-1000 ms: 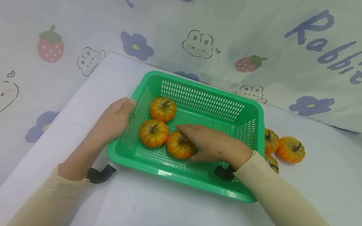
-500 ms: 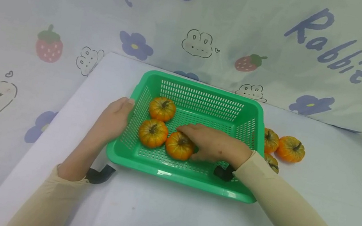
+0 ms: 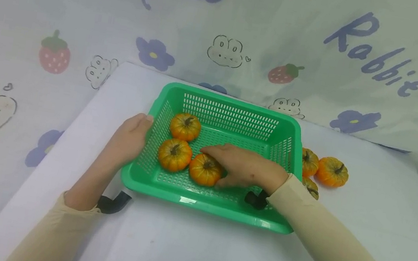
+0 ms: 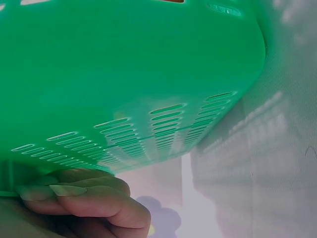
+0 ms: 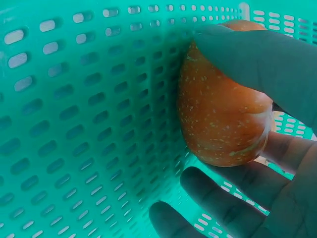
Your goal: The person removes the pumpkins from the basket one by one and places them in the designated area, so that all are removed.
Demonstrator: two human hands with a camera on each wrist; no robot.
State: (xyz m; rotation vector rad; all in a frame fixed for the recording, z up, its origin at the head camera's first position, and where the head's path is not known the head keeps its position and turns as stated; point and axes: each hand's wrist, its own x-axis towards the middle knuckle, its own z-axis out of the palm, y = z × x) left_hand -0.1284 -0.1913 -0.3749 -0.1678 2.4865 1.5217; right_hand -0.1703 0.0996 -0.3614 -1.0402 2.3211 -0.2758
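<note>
Right hand point(image 3: 242, 165) grasping round ribbed orange-yellow pumpkin point(image 3: 202, 171), thumb one side, fingers other. It's inside green slotted plastic basket point(image 3: 213, 208), front-middle, just right of a second pumpkin point(image 3: 174, 155); third pumpkin point(image 3: 185, 127) behind. Left hand point(image 3: 129, 138) grips basket's left side. Best: hold body low, brace basket, avoid bumping neighbours. Three more pumpkins point(image 3: 332, 172) outside, right.

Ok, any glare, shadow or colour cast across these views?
Head: white glare spots on the near rim of the rectangular green plastic basket; left wrist: pale light streaks across the white tabletop; right wrist: fingers in shadow, thumb cast teal over the round orange pumpkin.
</note>
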